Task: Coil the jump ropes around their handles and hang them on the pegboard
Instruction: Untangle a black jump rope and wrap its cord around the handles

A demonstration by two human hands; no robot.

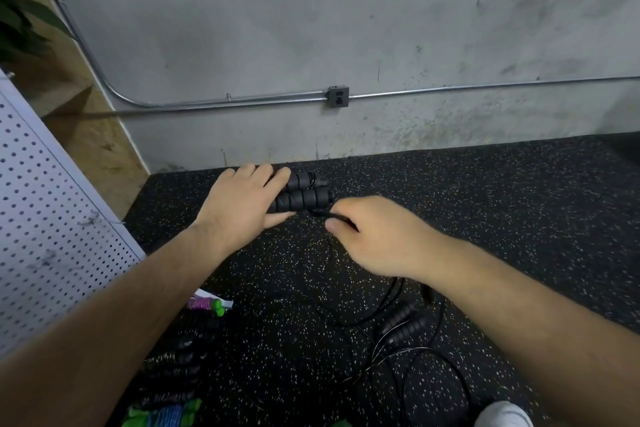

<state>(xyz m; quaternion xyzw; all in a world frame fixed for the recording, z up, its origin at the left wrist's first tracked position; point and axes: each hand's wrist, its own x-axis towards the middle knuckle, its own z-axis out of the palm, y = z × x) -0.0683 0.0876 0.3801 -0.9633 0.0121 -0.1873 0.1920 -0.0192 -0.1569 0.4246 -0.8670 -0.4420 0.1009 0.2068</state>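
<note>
Up front, a pair of black foam handles (301, 198) lies side by side, held above the speckled rubber floor (519, 218) near the foot of the wall. The left hand (239, 204) grips them at their left end, fingers laid over the top and the thumb underneath. Their right ends stick out free.

The right hand (377, 236) is just beside those ends and pinches the black rope (325, 213) between curled fingers and thumb, where it leaves the nearer handle. A few turns of rope seem to sit round the far handle near its right end, but they are too small to be sure of. Below the hands, loose black rope loops (398, 291) spread across the floor.

Another set of black handles (403, 322) lies on the floor under the right forearm, with thin cord around it. At lower left lies a heap of dark coiled ropes (180, 360), with a pink and green handle (206, 304) behind it and a green and blue rope (166, 416) at the bottom edge.

The white pegboard (45, 218) stands at the left edge. A grey concrete wall (381, 28) carries a metal conduit (485, 85) and an outlet box (338, 97). Dark plant leaves (20, 24) show at upper left and a white shoe (502, 416) at the bottom right.
</note>
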